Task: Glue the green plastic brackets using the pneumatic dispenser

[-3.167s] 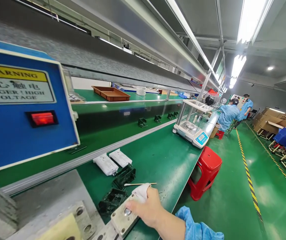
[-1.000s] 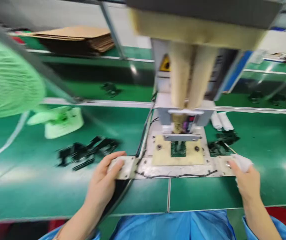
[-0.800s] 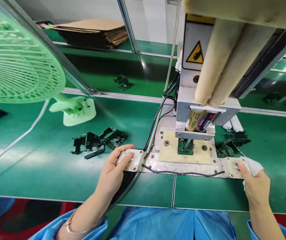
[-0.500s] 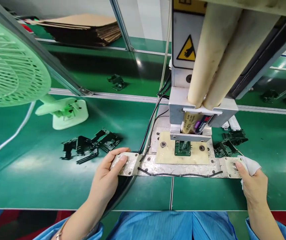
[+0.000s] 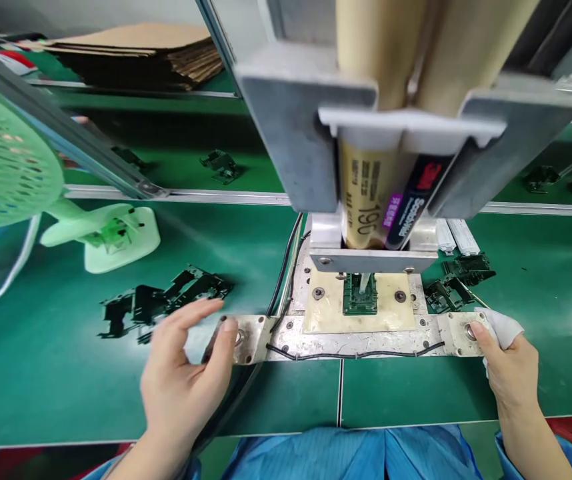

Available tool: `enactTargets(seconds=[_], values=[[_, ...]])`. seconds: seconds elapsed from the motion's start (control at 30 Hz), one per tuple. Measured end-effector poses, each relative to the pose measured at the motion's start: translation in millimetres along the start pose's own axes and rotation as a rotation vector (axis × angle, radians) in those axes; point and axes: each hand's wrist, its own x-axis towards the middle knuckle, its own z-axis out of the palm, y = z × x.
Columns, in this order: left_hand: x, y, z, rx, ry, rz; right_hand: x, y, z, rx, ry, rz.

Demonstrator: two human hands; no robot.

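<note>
My left hand (image 5: 183,373) is open beside the left button block (image 5: 252,339), fingers spread, with the thumb close to its round button. My right hand (image 5: 511,363) grips a crumpled white cloth (image 5: 505,328), its thumb on the right button block (image 5: 461,333). A thin rod pokes out by the cloth; I cannot tell its kind. Between the blocks, a small green circuit board (image 5: 353,300) lies on the cream fixture plate (image 5: 323,317). Above it hangs a dispensing head (image 5: 373,261) with two labelled adhesive tubes (image 5: 366,193) and a pale nozzle.
Black plastic parts (image 5: 146,303) lie at the left, and more black parts (image 5: 459,280) at the right near white strips (image 5: 461,235). A green fan (image 5: 121,240) is on the left. Cables (image 5: 283,273) run beside the machine. Cardboard sheets (image 5: 136,47) are stacked on the back shelf.
My left hand has let go of the left block and moved left, its fingers opening. The dispensing head has risen and looks larger. My right hand has stayed in place.
</note>
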Motion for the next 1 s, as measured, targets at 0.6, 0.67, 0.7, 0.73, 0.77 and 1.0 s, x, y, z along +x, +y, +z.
enactTargets(seconds=[0.6, 0.67, 0.7, 0.73, 0.77, 1.0], values=[[61, 97, 69.8, -0.387, -1.052, 0.027, -2, -1, -1, 0.059, -0.008, 0.017], [60, 100, 64.7, -0.458, -1.12, -0.127, -2, 0, -1, 0.057, -0.005, 0.006], [60, 102, 62.1, -0.458, -1.162, -0.206, -1, 0, -2, 0.06, -0.001, 0.0], [60, 103, 59.7, -0.438, -1.21, -0.288, -1, 1, -2, 0.067, 0.004, -0.008], [59, 103, 57.3, -0.409, -1.26, -0.375, -1, 1, -2, 0.073, 0.008, -0.018], [52, 84, 19.0, -0.365, -1.221, -0.408, -1, 0, -1, 0.046, 0.043, 0.006]])
